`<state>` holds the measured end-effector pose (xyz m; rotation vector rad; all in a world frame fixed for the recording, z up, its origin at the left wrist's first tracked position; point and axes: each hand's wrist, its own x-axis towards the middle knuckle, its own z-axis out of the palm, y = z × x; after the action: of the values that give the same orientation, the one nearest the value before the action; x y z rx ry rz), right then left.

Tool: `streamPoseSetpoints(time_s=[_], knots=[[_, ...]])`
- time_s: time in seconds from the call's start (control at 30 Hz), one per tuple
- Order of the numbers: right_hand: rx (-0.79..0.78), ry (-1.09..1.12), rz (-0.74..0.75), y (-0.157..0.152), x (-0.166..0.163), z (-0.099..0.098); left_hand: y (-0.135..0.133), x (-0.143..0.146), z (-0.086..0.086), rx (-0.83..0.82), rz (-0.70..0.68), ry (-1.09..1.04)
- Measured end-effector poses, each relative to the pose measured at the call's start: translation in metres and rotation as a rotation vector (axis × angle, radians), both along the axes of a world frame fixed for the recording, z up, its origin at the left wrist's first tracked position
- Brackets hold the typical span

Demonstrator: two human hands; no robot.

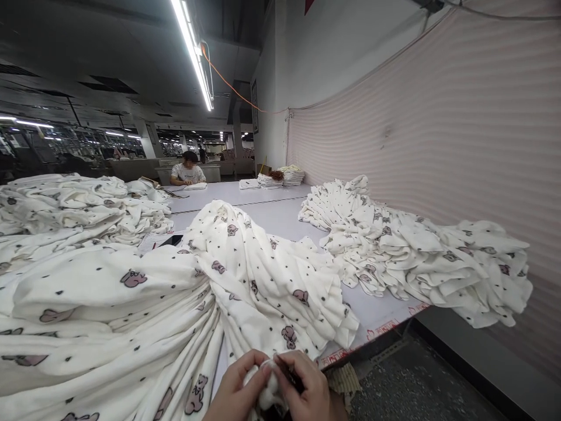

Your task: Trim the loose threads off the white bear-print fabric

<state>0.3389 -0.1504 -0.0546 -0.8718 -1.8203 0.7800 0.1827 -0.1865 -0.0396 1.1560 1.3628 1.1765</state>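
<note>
At the bottom edge of the head view, my left hand (234,392) and my right hand (309,389) are closed together on a bunched bit of white printed cloth (267,389). A small dark thing shows between my right fingers; I cannot make it out. The cloth runs up into a big heap of white garments with pink animal prints and dark dots (245,275), lying over the white table (377,313) in front of me.
A second heap of the same garments (416,251) lies at the right by a striped pink curtain (438,134). A third heap (74,204) lies at the left. Folded stacks (280,175) and a seated person (188,171) are at the far end. Dark floor (416,386) lies lower right.
</note>
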Motion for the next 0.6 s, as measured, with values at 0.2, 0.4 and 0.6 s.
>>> streamPoseSetpoints(time_s=[0.2, 0.4, 0.6], knots=[[-0.105, 0.051, -0.086, 0.001, -0.014, -0.016, -0.004, -0.001, 0.008, 0.070, -0.031, 0.219], [-0.087, 0.105, -0.019, -0.002, -0.001, -0.015, -0.003, -0.002, 0.022, 0.001, 0.032, 0.205], [-0.054, -0.090, 0.043, 0.002, 0.012, -0.010, -0.001, 0.000, 0.024, -0.016, 0.024, 0.180]])
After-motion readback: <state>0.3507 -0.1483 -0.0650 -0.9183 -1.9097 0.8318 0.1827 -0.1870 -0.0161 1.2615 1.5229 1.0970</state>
